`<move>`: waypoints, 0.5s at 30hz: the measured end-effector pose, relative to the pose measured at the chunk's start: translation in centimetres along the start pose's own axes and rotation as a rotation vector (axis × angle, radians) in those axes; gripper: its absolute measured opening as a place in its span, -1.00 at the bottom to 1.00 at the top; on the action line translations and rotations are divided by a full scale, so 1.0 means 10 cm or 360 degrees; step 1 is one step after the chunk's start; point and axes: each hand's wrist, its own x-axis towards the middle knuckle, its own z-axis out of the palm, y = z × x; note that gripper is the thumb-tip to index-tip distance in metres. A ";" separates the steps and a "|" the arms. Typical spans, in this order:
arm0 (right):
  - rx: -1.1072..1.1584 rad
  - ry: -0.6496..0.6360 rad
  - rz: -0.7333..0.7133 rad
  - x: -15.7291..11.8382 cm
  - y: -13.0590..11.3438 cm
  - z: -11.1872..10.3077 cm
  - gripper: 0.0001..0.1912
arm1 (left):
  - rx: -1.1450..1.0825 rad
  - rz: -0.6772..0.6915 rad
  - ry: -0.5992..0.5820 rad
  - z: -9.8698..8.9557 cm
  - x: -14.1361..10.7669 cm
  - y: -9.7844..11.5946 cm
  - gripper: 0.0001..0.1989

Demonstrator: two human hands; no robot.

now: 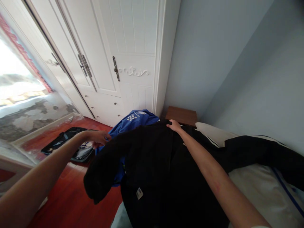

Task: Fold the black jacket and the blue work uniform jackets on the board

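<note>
A black jacket (152, 158) with light piping is spread over the bed, a small white tag showing near its lower left. My right hand (175, 126) is closed on the jacket's upper edge, near the collar. One sleeve (102, 171) hangs off the bed's left side; the other reaches far right across the bedding. Beside the upper part of the hanging sleeve is my left hand (98, 138), its fingers curled together against a blue garment (125, 125) with white print. Whether these fingers grip the blue cloth or the black sleeve is unclear.
A white wardrobe (135, 41) stands ahead, with a brown bedside table (181, 116) to its right. On the red floor (71, 193) at left lies an open black suitcase (59, 139) with items inside. A pale pillow (211, 133) lies at the bed's head.
</note>
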 end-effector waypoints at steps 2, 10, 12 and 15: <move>0.0018 0.0015 -0.0060 -0.01 0.00 0.03 -0.70 | -0.0018 -0.0012 -0.0509 0.09 -0.03 0.07 -0.82; 0.0157 0.0057 -0.0133 -0.02 -0.02 0.14 -0.75 | -0.0268 -0.0184 -0.0462 0.60 -0.07 0.21 -0.83; 0.0199 0.0070 -0.0133 -0.03 0.00 0.13 -0.77 | -0.0217 -0.0220 -0.0438 0.68 -0.11 0.23 -0.76; 0.0256 0.0094 -0.0130 -0.05 0.02 0.13 -0.79 | -0.0094 -0.0229 -0.0410 0.78 -0.18 0.29 -0.68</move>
